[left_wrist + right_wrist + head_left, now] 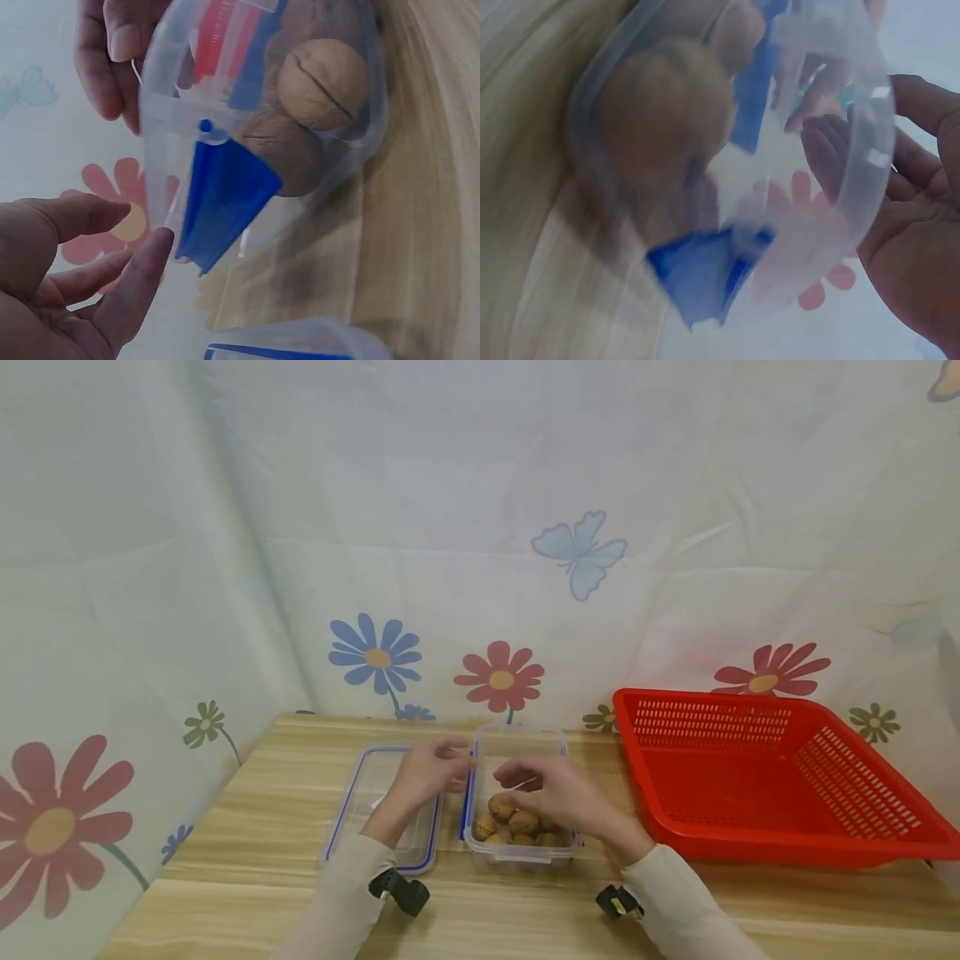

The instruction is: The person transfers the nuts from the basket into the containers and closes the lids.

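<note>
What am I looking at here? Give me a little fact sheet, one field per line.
Setting: wooden table against a flowered cloth backdrop
Container: clear plastic box, open, holding walnuts
Lid: clear with blue trim, lid lying flat to the left of the box
Left hand: left hand at the box's left rim, fingers relaxed
Right hand: right hand over the box, above the walnuts
Nearby: empty red basket to the right

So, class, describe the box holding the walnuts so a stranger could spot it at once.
Start at the red basket on the wooden table. Just left of it stands a clear container, between both hands. Unlike the flat lid beside it, it is deep and holds walnuts.
</note>
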Available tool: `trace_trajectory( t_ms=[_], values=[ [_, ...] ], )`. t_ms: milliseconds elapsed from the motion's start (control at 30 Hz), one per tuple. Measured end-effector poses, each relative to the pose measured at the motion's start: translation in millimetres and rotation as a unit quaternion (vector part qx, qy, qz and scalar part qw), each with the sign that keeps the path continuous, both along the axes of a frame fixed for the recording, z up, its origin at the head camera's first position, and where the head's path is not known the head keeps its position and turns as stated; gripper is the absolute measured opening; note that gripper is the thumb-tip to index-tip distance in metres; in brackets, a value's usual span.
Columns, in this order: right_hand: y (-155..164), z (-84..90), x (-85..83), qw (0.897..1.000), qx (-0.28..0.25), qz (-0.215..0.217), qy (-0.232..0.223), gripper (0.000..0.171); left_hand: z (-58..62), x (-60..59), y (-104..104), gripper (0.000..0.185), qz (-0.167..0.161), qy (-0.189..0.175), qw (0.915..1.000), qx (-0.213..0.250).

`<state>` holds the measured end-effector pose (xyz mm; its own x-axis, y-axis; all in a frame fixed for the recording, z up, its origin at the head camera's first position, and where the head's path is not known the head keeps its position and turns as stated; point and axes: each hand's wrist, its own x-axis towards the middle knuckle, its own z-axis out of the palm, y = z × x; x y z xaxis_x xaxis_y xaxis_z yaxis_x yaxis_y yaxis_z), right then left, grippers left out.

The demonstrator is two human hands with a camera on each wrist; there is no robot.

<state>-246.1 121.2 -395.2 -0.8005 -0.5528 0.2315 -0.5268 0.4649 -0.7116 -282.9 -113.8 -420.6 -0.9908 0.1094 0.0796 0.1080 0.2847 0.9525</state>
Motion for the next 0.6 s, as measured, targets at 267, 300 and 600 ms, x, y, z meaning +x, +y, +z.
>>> trace_trajectory(
  t_ms=[267,300,600],
  values=[
    [-29.7,5.9,5.5,0.998,-0.054,0.001,-0.012,0.033,16.6,3.8,-14.3,0.042,0.012,0.04,0.9991,0.004],
    [-33.9,6.0,6.1,0.998,-0.057,-0.004,-0.014,0.034,18.7,4.6,-16.8,0.041,0.015,0.045,0.9989,0.001],
    [-68.8,2.1,9.8,0.99,-0.116,-0.045,-0.06,0.056,28.4,12.4,-54.4,0.039,0.036,0.096,0.9939,-0.04]
  ],
)
